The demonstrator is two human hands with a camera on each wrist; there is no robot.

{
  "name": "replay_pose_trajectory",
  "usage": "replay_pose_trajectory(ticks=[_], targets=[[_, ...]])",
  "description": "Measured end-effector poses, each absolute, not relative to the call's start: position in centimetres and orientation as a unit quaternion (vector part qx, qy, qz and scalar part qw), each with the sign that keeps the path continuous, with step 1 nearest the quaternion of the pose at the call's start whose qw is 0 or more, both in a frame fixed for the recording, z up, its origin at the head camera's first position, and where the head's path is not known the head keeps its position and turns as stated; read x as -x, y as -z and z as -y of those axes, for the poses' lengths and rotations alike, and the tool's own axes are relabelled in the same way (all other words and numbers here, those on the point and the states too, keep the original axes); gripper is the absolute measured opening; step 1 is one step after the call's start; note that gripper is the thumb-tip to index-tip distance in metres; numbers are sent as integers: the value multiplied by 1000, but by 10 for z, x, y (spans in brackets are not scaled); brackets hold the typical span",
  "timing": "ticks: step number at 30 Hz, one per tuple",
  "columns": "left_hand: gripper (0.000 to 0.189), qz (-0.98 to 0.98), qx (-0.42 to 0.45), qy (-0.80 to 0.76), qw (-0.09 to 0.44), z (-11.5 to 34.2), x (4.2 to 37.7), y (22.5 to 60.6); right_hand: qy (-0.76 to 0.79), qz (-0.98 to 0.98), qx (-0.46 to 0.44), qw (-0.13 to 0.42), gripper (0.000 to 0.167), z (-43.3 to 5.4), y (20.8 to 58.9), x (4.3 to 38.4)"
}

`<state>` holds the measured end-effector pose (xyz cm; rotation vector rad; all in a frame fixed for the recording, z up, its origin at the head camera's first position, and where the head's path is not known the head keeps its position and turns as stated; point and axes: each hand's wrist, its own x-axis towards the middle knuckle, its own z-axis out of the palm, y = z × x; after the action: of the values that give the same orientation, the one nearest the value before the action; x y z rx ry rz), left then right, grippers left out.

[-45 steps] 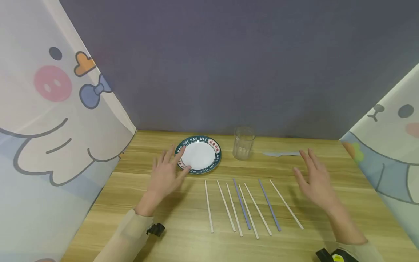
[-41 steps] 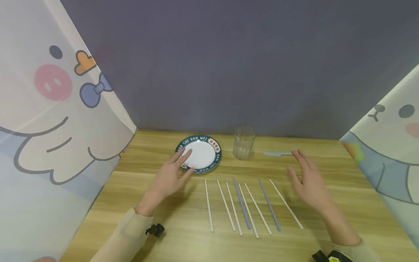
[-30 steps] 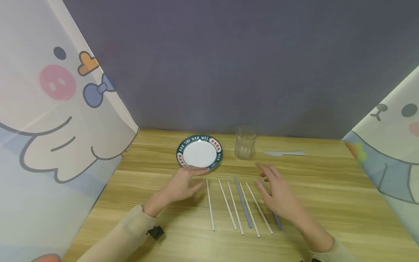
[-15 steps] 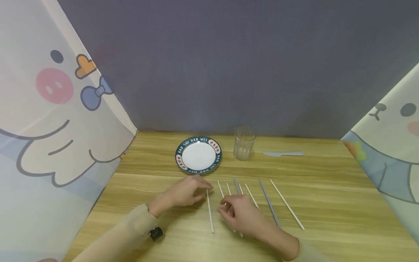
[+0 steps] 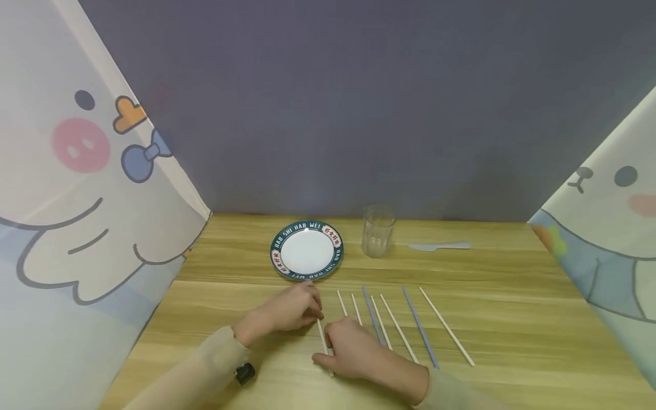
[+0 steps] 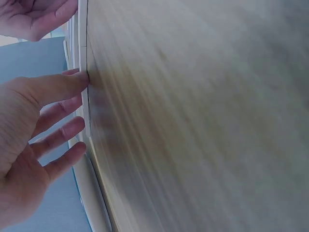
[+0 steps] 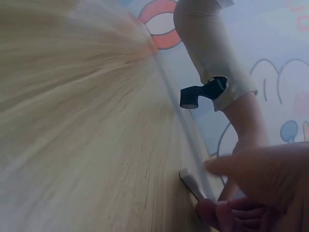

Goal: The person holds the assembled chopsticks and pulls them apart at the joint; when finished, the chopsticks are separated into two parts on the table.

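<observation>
Thumb and index finger of my left hand (image 5: 287, 307) pinch the far end of the leftmost thin white stick (image 5: 322, 336), which lies on the wooden table (image 5: 512, 319). In the left wrist view its other fingers (image 6: 67, 133) stay spread. My right hand (image 5: 353, 350) is over the near part of the same stick. In the right wrist view the bent fingers (image 7: 212, 212) are against the stick (image 7: 189, 182), while the blurred thumb stands apart from it. Several more white sticks (image 5: 401, 330) and purple sticks (image 5: 420, 327) lie to the right, some partly hidden by my right hand.
Behind the sticks are a white plate with a dark green rim (image 5: 274, 250), a clear glass (image 5: 378, 230) standing upright, and a pale knife (image 5: 439, 246). A dark partition (image 5: 359, 114) closes the back; cartoon-printed panels (image 5: 102, 228) flank the table.
My left hand has come from over the plate to the leftmost stick and pinched it. My right hand has swept from the far right across the sticks to the same one.
</observation>
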<state>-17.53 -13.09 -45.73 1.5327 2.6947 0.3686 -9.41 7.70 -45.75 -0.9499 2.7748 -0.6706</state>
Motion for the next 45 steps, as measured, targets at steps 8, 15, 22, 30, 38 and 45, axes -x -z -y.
replay_pose_trajectory(ticks=[8,15,22,30,38,45], targets=[[8,-861,-479,-149,80,138,171,455,237,-921,292,100,32,-76,455,97],[11,-854,-449,-226,133,125,158,431,241,-920,290,107,18,-109,426,111],[5,-849,-458,-263,12,93,137,411,259,-890,363,93,20,-147,396,118],[13,-833,-477,-232,-158,83,139,395,206,-892,403,-10,29,-162,378,129],[12,-823,-491,-230,-170,77,140,391,201,-883,422,-49,30,-171,380,131],[12,-818,-501,-234,-162,75,141,390,196,-873,442,-66,28,-178,382,135]])
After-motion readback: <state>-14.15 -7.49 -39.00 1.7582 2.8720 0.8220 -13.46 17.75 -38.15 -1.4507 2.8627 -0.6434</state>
